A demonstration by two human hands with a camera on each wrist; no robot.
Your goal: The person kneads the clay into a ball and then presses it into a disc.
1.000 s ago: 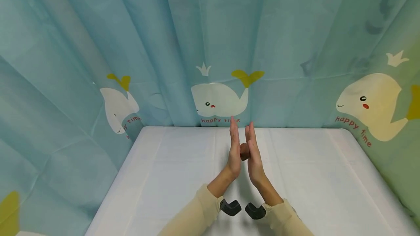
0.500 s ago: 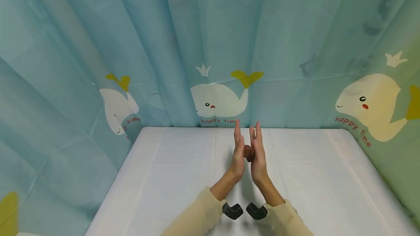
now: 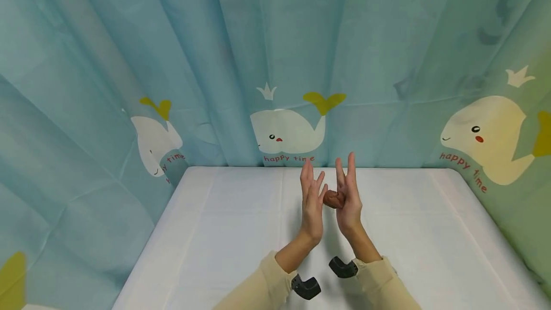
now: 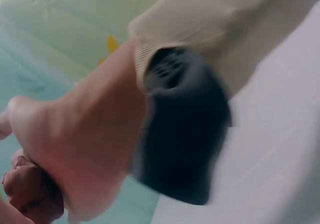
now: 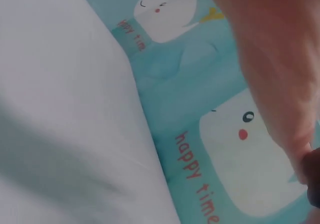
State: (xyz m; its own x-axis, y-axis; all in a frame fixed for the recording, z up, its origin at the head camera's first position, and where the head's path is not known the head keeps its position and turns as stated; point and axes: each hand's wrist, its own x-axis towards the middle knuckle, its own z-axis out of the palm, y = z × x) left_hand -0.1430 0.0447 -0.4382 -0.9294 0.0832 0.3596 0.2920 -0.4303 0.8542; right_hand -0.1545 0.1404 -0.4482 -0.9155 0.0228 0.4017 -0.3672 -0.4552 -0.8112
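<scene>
A brown, creased lump like modelling clay [image 3: 333, 199] sits between both hands, above the white table. My right hand [image 3: 350, 209] stands upright with long, straight fingers, the lump against its palm side. From the left, my left hand [image 3: 313, 214] faces it with extended, slightly spread fingers, fingertips right at the lump's edge. In the left wrist view the lump [image 4: 32, 194] shows at the lower left, partly cut off by the frame, beside a hand's palm. The right wrist view catches only a dark bit of the lump [image 5: 314, 176] at its right edge.
Under the hands lies a white-covered table [image 3: 241, 233]. A blue-green curtain [image 3: 379, 61] printed with whales hangs behind and at both sides. Black wrist devices [image 3: 306, 287] are worn at the cuffs of the cream sleeves.
The palms were nearly parallel with the lump pressed between them. Now they stand wider apart, the right hand further right and the left hand's fingers spread, the lump staying by the right palm.
</scene>
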